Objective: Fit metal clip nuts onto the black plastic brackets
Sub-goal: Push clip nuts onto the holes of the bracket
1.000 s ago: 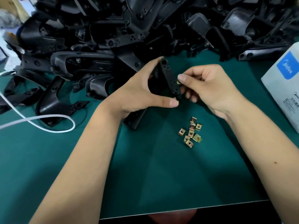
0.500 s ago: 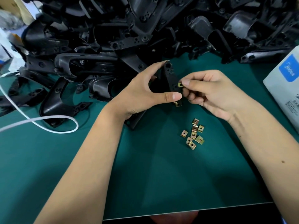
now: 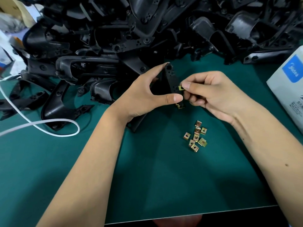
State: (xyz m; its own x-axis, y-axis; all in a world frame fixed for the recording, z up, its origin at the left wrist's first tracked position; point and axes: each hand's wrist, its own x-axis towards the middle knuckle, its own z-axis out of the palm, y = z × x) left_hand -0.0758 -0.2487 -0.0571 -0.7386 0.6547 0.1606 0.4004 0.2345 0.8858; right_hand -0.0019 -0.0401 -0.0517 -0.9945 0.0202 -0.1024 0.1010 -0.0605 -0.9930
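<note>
Nearest, a loose cluster of small brass-coloured metal clip nuts (image 3: 196, 136) lies unfitted on the green mat (image 3: 164, 177), just below the hands. Above it, the left hand (image 3: 144, 97) grips a black plastic bracket (image 3: 172, 79) upright between thumb and fingers; one nut (image 3: 180, 106) already sits on its lower end. The right hand (image 3: 211, 92) pinches another nut (image 3: 180, 87) against the bracket's edge, apparently mid-fit. Beyond, a large heap of black plastic brackets (image 3: 147, 30) suggests most of the work remains.
</note>
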